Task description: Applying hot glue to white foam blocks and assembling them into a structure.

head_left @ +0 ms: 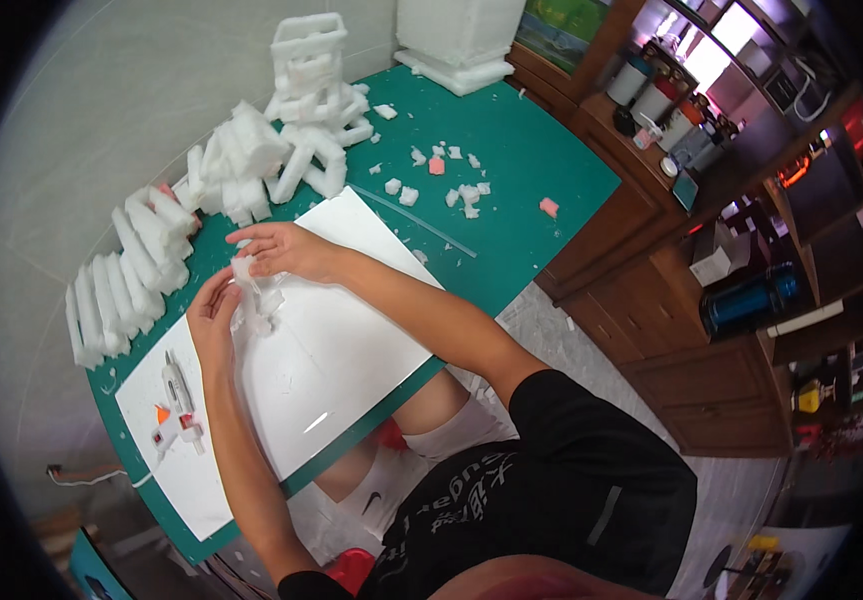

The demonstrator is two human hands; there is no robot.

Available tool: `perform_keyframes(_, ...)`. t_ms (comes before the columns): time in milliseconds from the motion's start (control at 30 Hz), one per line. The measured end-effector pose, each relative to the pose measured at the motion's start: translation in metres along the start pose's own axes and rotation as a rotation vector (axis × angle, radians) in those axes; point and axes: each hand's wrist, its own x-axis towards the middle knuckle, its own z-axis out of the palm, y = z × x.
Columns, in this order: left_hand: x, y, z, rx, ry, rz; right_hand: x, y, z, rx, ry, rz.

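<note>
Over white board [331, 350], both hands' grip pinches foam piece [251, 290].

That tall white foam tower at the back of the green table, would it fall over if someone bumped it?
Probably. The foam tower looks light, being built from small foam sticks, and it stands tall and narrow, so a nudge could tip it. Crumbs scattered nearby suggest the foam breaks easily.

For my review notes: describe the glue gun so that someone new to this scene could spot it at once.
Start at the green table mat, then the large white board lying on it. Near the board's left end, beyond the person's left hand, lies the white glue gun. Its orange nozzle tip sets it apart from the plain white foam pieces nearby.
</note>
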Motion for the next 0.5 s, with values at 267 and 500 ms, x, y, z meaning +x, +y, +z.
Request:
perform_keyframes(267, -0.0060, 0.0055, 0.0058, -0.018, 0.039, -0.043, -0.0071, -0.0026, 0.0044, 0.109, -0.002, 0.050)
perform_keyframes(500, -0.0055, 0.0049, 0.0018, -0.025, 0.032, -0.051, -0.0048, -0.0015, 0.0047, 0.121, -0.005, 0.054)
